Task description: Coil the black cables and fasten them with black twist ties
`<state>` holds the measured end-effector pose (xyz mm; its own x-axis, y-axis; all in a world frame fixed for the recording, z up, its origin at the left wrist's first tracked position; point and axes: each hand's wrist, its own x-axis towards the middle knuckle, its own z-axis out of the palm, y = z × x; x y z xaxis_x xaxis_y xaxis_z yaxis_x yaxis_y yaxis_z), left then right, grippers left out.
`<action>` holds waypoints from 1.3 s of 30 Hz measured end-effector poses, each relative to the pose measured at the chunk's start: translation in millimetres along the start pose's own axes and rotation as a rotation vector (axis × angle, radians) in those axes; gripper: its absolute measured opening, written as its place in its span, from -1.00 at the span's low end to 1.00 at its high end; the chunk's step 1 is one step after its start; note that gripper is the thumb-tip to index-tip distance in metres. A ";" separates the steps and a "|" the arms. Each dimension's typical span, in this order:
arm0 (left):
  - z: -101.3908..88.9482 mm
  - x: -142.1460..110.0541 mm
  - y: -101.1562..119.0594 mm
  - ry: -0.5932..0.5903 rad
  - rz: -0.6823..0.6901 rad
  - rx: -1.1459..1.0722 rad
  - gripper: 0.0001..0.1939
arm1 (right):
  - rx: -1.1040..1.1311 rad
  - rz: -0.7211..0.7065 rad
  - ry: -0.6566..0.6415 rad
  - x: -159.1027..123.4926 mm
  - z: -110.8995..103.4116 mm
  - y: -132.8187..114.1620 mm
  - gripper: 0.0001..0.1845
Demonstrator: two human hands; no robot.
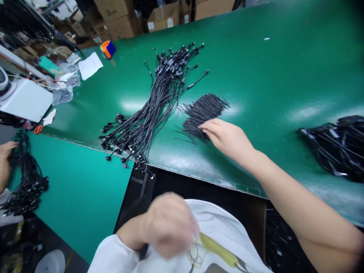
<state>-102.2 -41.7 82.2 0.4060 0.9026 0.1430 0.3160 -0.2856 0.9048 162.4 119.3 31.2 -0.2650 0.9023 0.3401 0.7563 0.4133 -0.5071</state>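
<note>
My right hand [227, 138] reaches over the table, its thumb and fingers pinched together at the near right edge of a pile of thin black twist ties [206, 108]. The pinch is on a tie at that edge, mostly covered by the fingertips. In front of my shirt, my left hand [172, 225] is smeared by motion; its fingers look curled, but whether they hold anything does not show. Left of the ties lies a large loose bundle of black cables [159, 94], with small connectors at both ends, some reaching past the table's near edge.
Black cables in clear plastic [335, 146] lie at the right. An orange and blue tape roll [108, 49] and a white paper [90, 66] sit toward the back left. At far left, another person's hand [5, 149] touches a black cable bundle [27, 174]. Cardboard boxes [163, 17] stand behind the table.
</note>
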 end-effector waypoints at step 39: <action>-142.7 43.5 -79.2 0.394 -0.272 0.324 -0.65 | -0.349 0.004 0.037 -74.9 -84.0 22.0 -0.46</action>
<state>-232.0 66.1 74.0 -0.0563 0.9915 0.1173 0.6360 -0.0550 0.7697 249.1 50.5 61.0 -0.2446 0.8963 0.3698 0.9179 0.3370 -0.2097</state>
